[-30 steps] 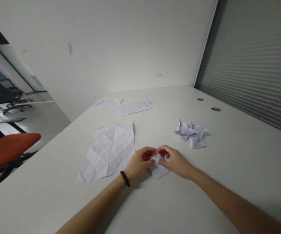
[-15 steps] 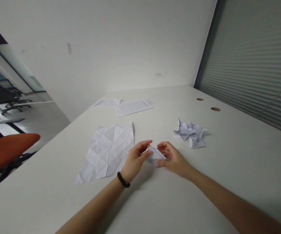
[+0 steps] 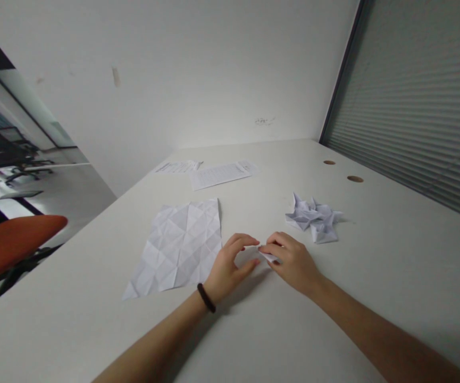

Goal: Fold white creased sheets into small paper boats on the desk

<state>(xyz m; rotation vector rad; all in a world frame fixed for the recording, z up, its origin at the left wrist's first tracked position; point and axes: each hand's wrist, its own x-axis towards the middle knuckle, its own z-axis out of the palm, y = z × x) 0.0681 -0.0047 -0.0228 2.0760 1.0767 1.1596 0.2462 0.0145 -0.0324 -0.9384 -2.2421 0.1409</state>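
Note:
My left hand (image 3: pixel 230 266) and my right hand (image 3: pixel 293 261) rest together on the white table (image 3: pixel 333 298), fingertips meeting over a small folded white paper piece (image 3: pixel 268 256). The piece lies flat on the table, pressed under my right fingers, and is mostly hidden by them. My left fingers curl beside it, their tips at its left edge. A dark band circles my left wrist. A creased, unfolded white sheet (image 3: pixel 180 244) lies just left of my left hand.
A pile of folded white paper shapes (image 3: pixel 313 218) sits to the right, beyond my right hand. Printed sheets (image 3: pixel 219 174) lie farther back. Two round cable holes (image 3: pixel 354 179) are near the blinds on the right. An orange chair (image 3: pixel 10 244) stands off the table's left edge.
The small folded piece, held up between both hands a second ago, has been lowered and flattened onto the table. Both hands came down with it.

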